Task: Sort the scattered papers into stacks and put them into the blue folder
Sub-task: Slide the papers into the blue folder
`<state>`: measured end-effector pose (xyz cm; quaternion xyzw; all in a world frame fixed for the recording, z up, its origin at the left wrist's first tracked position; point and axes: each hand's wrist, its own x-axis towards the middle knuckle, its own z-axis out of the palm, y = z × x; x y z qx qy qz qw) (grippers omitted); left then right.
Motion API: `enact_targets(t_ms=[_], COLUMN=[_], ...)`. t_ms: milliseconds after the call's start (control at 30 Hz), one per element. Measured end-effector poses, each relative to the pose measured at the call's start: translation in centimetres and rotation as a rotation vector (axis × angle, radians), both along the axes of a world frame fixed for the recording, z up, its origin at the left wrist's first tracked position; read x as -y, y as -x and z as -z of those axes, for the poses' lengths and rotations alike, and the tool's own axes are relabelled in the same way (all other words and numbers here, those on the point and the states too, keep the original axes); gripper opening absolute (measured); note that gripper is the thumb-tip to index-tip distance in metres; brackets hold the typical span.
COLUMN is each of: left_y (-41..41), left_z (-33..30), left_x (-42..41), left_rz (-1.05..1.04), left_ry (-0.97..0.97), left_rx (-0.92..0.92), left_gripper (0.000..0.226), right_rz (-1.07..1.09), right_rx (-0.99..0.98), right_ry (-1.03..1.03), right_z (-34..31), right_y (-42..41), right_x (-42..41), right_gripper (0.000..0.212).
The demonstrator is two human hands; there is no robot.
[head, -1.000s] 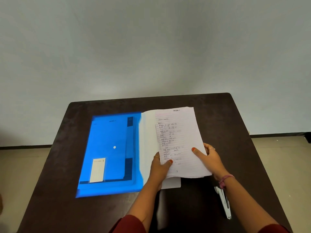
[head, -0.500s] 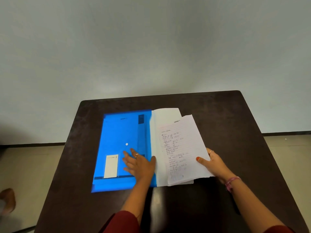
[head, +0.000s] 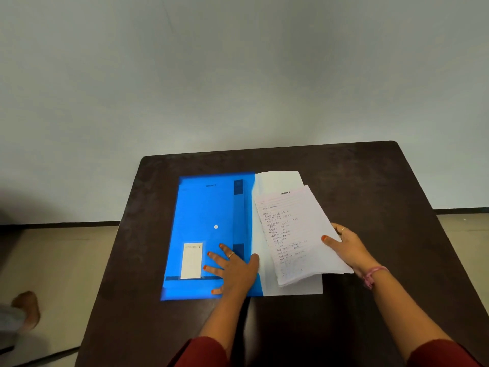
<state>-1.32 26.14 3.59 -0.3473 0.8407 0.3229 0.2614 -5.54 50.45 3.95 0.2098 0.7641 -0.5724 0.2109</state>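
Note:
The blue folder (head: 209, 223) lies open on the dark table (head: 357, 181), its blue flap to the left and a pale inner sheet (head: 277, 178) to the right. My left hand (head: 232, 268) presses flat on the blue flap near its lower right corner, fingers spread. A stack of handwritten lined papers (head: 293, 229) rests tilted over the pale side. My right hand (head: 346, 247) grips that stack at its right edge, thumb on top.
A white label (head: 191, 260) sits on the blue flap beside my left hand. A grey wall rises behind the table. Someone's foot (head: 26, 308) shows on the floor at the far left.
My left hand left the paper stack and moved left onto the blue flap. The stack has tilted and shifted slightly right in my right hand. The view shifted, so a pen near my right wrist is out of sight.

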Motion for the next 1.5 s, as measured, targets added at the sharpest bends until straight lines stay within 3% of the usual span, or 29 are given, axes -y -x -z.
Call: enact_targets(t_ms=[100,200,367,800,900,1000,1500], left_y=[-0.6,-1.1,-0.9,-0.5,-0.5,-0.1,0.8], left_z=[-0.4,-0.6,-0.2,-1.0,-0.8,-1.5,-1.9], left_x=[-0.5,-0.9,-1.0,-2.0,-2.1,-2.0,-2.4], left_rz=[0.063,0.239,0.463,0.495,0.475,0.531,0.438], left_ry=[0.029,0.071,0.114,0.238,0.282,0.322,0.132], left_rx=[-0.089,-0.169,-0.114,-0.075,-0.233,-0.135,-0.005], left_gripper=[0.075,0.069,0.067,0.06,0.056,0.051,0.086], right_rz=[0.029,0.02,-0.02,-0.341,-0.406,-0.446,-0.454], right_rx=[-0.03,0.007,0.073,0.087,0.082,0.045,-0.106], right_ry=[0.086,0.173,0.278,0.266,0.249,0.211,0.06], right_z=[-0.9,-1.5,-1.2,-0.9,-0.7,-0.5,1.2], right_y=[0.0,-0.1,-0.4,1.9,3.1,4.3,8.3], right_x=[-0.7,-1.5,-2.5,-1.1,0.0,1.2,4.9], right_gripper=[0.029,0.035,0.049,0.054,0.053,0.051,0.058])
